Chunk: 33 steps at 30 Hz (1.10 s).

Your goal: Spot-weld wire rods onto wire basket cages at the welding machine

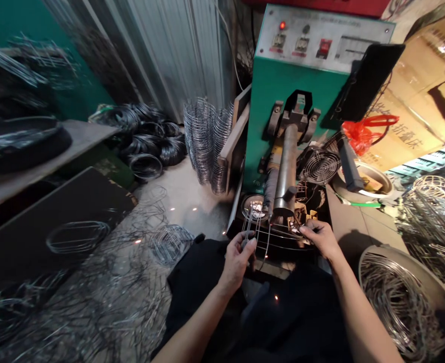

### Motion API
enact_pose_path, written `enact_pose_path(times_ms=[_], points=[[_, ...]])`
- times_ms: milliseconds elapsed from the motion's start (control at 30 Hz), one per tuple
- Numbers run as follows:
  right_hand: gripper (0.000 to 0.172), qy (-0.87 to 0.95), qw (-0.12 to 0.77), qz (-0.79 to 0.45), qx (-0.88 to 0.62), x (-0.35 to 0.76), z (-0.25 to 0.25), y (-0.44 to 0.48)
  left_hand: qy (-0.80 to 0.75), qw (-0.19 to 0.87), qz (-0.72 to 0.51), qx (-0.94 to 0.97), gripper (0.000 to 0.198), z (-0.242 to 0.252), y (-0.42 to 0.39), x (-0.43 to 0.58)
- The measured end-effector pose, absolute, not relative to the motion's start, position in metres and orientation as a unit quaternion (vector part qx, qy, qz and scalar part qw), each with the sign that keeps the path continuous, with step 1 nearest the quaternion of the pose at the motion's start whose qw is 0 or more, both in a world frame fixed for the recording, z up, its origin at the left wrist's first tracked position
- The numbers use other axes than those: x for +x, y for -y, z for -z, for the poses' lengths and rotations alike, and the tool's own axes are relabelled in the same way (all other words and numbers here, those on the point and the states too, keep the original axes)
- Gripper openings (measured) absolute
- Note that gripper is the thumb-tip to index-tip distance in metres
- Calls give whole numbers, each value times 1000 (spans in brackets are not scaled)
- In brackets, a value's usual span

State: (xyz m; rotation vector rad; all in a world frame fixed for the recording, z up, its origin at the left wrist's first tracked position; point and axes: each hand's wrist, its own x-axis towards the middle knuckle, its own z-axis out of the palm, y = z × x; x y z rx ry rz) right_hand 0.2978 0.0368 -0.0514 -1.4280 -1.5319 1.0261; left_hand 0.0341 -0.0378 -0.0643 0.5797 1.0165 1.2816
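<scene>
Fingers of my left hand (236,258) pinch thin bent wires (268,243) against my thumb, maybe to keep them steady by the low end of the thick metal bar (286,171) that sticks out of the green machine (270,101). Past the bar, my right hand (324,239) has its thumb and finger close together, but I can't tell if they hold a wire. Beside that arm, a round tub (424,265) holds a wire heap (392,297), perhaps to stop it spreading.
</scene>
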Motion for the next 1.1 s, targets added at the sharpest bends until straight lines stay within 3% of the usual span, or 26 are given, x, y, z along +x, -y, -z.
enact_pose_path(times_ms=[133,367,600,1100], points=[[45,588,488,-297,-573,288,54,-17,-444,640,-568,267,51,64,37,34],[31,580,556,-187,-566,272,69,9,-443,625,-581,276,52,65,34,38],[46,606,523,-196,-566,259,65,16,-447,627,-586,251,55,67,41,41],[44,621,523,-192,-551,261,65,-11,-427,628,-600,251,51,61,18,41]])
